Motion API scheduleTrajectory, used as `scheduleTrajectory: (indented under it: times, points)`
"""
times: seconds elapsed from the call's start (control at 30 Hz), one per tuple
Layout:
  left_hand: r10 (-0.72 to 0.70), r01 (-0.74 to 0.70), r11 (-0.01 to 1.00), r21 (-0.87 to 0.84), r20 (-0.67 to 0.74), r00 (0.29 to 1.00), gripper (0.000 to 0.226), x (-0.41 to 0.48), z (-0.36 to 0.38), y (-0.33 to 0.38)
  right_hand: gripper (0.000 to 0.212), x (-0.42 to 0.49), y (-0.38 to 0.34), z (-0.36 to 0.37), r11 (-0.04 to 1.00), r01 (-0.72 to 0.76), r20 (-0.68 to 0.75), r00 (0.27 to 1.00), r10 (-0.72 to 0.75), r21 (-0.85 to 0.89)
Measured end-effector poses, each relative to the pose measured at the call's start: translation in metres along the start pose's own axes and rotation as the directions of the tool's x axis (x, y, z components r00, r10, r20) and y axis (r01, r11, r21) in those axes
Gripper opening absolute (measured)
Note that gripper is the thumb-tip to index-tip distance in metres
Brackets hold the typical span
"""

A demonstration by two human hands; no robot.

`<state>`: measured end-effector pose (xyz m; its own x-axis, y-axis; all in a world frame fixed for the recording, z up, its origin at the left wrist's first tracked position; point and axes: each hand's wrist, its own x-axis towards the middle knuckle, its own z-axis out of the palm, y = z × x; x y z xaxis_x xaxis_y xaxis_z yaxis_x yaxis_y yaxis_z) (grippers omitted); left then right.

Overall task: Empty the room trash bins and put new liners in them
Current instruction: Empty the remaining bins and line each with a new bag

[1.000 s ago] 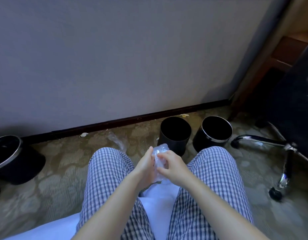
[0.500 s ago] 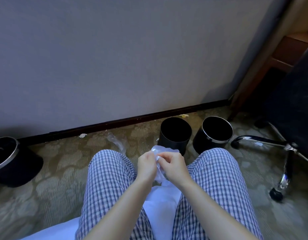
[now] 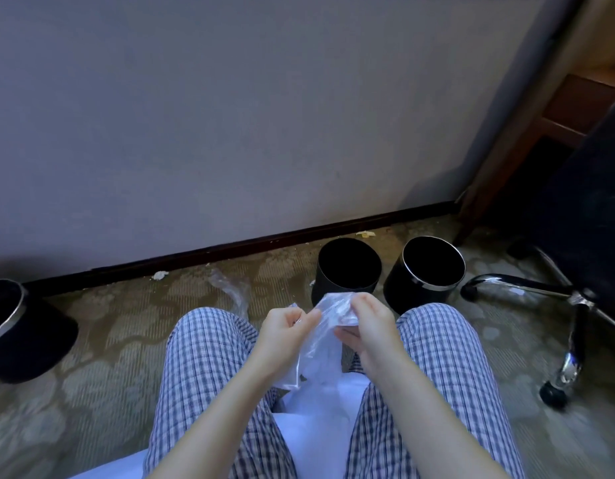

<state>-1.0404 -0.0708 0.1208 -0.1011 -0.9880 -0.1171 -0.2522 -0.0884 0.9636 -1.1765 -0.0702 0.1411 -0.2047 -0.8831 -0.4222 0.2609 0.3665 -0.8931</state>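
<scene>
A clear plastic liner (image 3: 328,312) hangs between my knees, partly unfolded. My left hand (image 3: 285,326) pinches its left edge and my right hand (image 3: 368,326) grips its right side. Just beyond my hands stand two black bins on the carpet: a plain one (image 3: 347,271) and one with a metal rim (image 3: 425,271) to its right, both dark inside with no liner showing. A third black bin with a metal rim (image 3: 19,326) stands at the far left edge.
A crumpled clear plastic piece (image 3: 231,288) lies on the carpet left of the bins. Small scraps (image 3: 160,275) lie by the baseboard. An office chair base with chrome legs and castors (image 3: 562,326) stands at the right, wooden furniture (image 3: 569,108) behind it.
My hands have drawn apart and the liner has spread wider between them. The bins have not moved.
</scene>
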Motion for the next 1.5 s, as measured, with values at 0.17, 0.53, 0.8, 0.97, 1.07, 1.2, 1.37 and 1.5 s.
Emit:
scheduleTrajectory:
  times: [0.17,0.53,0.8,0.97,1.07,1.2,1.37,1.5]
  points:
    - [-0.019,0.015,0.999,0.048,0.083,0.996,0.044,-0.004,-0.008,-0.001,0.032,0.006,-0.002,0.001,0.998,-0.031,-0.049,0.998,0.034,0.055]
    - [-0.045,0.06,0.986,0.153,-0.101,0.994,0.049,0.007,-0.031,0.005,0.028,0.017,-0.016,-0.019,0.919,0.223,0.195,0.967,-0.166,-0.325]
    - [-0.136,0.152,0.988,0.017,-0.353,0.926,0.049,0.012,-0.037,0.018,0.028,0.022,-0.033,-0.037,0.773,0.362,0.159,0.931,-0.328,-0.522]
    - [-0.19,0.1,0.975,-0.201,-0.501,0.844,0.05,0.009,-0.019,0.023,0.014,0.0,-0.019,-0.029,0.711,0.499,-0.015,0.813,-0.582,-0.495]
    - [-0.175,0.069,0.974,-0.216,-0.523,0.834,0.048,0.01,-0.009,0.023,0.044,-0.012,-0.002,-0.015,0.71,0.514,0.166,0.849,-0.502,-0.481]
    - [-0.089,0.012,0.986,-0.165,-0.469,0.879,0.046,0.011,0.004,0.019,0.071,-0.011,-0.003,0.006,0.895,0.206,0.266,0.958,-0.103,-0.396]
    - [0.039,-0.074,0.994,-0.086,-0.352,0.935,0.04,0.009,0.012,0.018,0.03,-0.003,-0.003,0.02,0.935,0.039,0.303,0.95,0.074,-0.352]
    - [0.084,-0.081,0.996,0.022,-0.334,0.939,0.044,0.008,0.01,0.013,0.02,0.005,0.0,0.023,0.975,-0.002,0.203,0.978,0.048,-0.222]
